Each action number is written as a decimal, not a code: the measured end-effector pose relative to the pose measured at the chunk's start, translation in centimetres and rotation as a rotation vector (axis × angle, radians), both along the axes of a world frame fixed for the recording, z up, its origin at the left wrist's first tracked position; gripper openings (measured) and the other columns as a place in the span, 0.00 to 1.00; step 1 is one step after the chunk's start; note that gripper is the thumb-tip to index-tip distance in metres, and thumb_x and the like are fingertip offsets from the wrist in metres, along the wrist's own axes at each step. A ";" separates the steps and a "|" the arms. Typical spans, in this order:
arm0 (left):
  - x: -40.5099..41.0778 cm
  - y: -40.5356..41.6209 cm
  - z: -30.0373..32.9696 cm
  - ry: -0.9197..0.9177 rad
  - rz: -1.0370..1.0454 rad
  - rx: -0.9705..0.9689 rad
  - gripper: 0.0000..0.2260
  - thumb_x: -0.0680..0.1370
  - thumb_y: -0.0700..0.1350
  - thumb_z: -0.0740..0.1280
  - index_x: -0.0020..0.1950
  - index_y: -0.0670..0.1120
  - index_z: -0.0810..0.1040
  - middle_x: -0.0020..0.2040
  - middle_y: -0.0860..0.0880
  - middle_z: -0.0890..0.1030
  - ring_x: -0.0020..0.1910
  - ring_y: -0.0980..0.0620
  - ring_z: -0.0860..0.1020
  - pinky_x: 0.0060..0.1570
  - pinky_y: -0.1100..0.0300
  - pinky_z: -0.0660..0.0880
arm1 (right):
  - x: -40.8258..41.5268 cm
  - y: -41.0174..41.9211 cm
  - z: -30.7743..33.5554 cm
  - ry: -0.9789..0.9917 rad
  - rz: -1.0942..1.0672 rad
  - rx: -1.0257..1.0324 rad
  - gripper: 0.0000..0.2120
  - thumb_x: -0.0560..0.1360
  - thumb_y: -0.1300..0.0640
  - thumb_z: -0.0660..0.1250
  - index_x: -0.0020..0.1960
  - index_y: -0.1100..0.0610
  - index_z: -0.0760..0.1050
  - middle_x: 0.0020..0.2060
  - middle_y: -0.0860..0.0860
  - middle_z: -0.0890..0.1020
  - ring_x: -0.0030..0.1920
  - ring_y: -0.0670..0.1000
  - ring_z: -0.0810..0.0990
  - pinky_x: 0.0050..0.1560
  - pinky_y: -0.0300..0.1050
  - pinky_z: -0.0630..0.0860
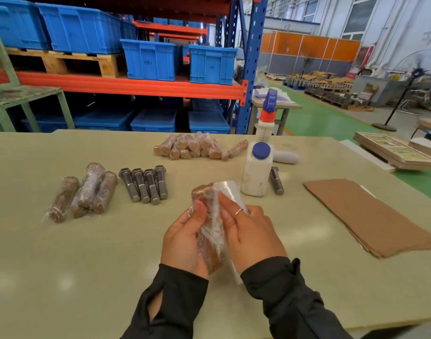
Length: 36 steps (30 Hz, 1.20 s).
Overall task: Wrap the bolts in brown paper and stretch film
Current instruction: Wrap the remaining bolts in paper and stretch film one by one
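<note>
Both hands meet above the table [62, 253]: the left hand [182, 241] curls round a paper-wrapped bolt [209, 231] half covered in stretch film [230, 192], and the right hand [253, 236] presses the film on with its fingers bent. To the right lies a stack of brown paper [366, 216]. At the far edge sits a pile of paper-wrapped bolts [197, 146], to the left three film-wrapped bundles [84, 192], then four bare bolts [146, 184]. A white bottle [257, 171] stands beside one more bolt [276, 181].

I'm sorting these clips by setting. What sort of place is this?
Most likely a factory or warehouse packing area: pallet racking loaded with blue plastic crates, a green-painted shop floor with stacked goods, and a worktable with bare steel bolts.
</note>
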State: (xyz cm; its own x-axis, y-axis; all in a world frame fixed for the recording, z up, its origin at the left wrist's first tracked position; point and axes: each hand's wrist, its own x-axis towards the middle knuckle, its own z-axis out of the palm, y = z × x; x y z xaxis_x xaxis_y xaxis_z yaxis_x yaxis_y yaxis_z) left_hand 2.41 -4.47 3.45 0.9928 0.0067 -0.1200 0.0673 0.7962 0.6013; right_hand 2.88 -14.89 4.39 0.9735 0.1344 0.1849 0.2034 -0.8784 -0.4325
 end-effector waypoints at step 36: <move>2.7 0.5 -1.4 -0.060 0.248 0.824 0.03 0.73 0.46 0.69 0.42 0.55 0.80 0.35 0.57 0.82 0.34 0.63 0.79 0.31 0.73 0.73 | 2.1 1.4 -0.2 0.227 -0.075 0.597 0.26 0.80 0.50 0.54 0.74 0.46 0.48 0.63 0.54 0.69 0.55 0.53 0.74 0.58 0.45 0.71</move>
State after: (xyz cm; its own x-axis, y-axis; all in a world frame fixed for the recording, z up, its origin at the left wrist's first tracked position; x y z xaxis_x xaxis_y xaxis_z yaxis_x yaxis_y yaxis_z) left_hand 5.13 -3.98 2.02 0.9556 0.2860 0.0709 -0.1010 0.0919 0.9906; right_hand 5.00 -13.51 4.23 1.0000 0.0020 -0.0054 -0.0038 -0.4810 -0.8767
